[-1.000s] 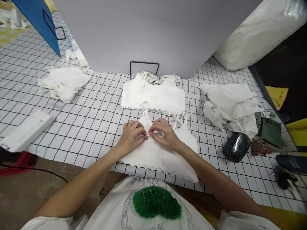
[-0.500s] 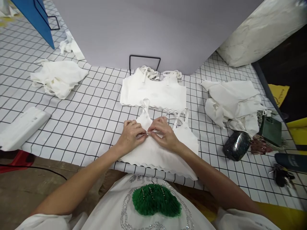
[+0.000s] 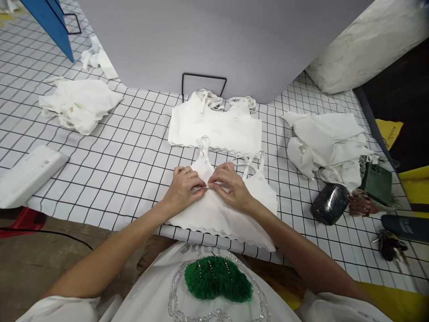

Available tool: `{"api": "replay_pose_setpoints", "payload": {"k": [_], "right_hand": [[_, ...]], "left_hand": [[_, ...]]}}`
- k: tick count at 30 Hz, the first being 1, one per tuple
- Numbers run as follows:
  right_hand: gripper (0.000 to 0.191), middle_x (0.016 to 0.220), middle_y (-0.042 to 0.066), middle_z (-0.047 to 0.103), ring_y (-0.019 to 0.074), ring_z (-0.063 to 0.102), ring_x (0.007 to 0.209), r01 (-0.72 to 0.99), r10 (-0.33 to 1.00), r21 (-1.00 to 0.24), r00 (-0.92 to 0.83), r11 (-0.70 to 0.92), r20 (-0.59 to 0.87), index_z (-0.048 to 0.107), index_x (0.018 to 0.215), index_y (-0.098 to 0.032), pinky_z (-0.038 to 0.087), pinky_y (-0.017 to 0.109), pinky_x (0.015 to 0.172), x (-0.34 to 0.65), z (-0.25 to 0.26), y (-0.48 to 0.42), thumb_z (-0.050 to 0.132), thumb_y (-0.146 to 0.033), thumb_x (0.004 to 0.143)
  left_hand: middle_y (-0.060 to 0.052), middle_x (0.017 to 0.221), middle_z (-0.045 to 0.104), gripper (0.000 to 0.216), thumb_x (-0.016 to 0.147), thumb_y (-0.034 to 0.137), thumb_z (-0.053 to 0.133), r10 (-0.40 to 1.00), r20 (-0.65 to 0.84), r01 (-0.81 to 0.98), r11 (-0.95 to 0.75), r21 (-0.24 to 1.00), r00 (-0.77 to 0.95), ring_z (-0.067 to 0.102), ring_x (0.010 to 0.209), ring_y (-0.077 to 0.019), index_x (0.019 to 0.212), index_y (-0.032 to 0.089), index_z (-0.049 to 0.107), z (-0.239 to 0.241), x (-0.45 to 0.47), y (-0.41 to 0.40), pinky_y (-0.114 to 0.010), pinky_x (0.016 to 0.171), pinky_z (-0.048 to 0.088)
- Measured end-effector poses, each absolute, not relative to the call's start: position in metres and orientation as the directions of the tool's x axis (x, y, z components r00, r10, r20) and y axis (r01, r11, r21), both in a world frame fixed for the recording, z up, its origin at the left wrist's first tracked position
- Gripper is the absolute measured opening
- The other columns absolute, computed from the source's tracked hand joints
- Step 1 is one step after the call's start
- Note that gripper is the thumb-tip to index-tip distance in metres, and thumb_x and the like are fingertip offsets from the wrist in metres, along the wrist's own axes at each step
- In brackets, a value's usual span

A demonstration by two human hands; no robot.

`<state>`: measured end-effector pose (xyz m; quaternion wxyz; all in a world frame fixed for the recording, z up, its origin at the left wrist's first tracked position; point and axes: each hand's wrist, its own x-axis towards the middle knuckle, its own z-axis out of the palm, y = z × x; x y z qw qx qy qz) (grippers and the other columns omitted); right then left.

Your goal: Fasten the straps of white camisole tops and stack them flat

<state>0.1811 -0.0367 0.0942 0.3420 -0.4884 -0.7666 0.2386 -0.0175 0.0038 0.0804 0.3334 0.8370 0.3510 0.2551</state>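
A white strappy top (image 3: 217, 214) lies in front of me with its scalloped hem near the table edge. Over its neckline my left hand (image 3: 184, 187) and my right hand (image 3: 229, 185) meet, fingertips nearly touching. Both hands are closed in a pinch on a thin white cord (image 3: 207, 185) that spans the small gap between them. Whether the cord is fastened to the top I cannot tell. Just beyond lies a flat stack of similar white tops (image 3: 216, 129), straps at the far side.
A grey panel (image 3: 214, 44) with a black wire stand rises behind the stack. Crumpled white garments (image 3: 80, 105) lie left, above a white box-like device (image 3: 31, 174). More white garments (image 3: 326, 141) lie right, near a shiny black object (image 3: 330, 203), a green case (image 3: 377, 183) and keys (image 3: 390, 246).
The small loop in the cord between my fingertips has drawn out into a straighter line. My hands stay almost in place, and the view has shifted slightly.
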Motion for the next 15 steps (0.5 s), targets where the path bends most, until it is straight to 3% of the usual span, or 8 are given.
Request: {"api": "replay_pose_setpoints", "payload": {"k": [15], "right_hand": [[0.013,0.076,0.003,0.064,0.0233,0.054,0.087,0.579,0.905,-0.696,-0.285,0.425,0.316,0.062,0.083,-0.024,0.037,0.045,0.086,0.1788,0.09,-0.0376,0.058,-0.022,0.095]], "left_hand": [[-0.002,0.07,0.066,0.011,0.084,0.021,0.064,0.76,0.211,0.393,-0.528,0.753,0.615,0.051,0.078,-0.0223,0.074,0.022,0.069,0.0804,-0.0158,0.0029,-0.04,0.083,0.032]]}}
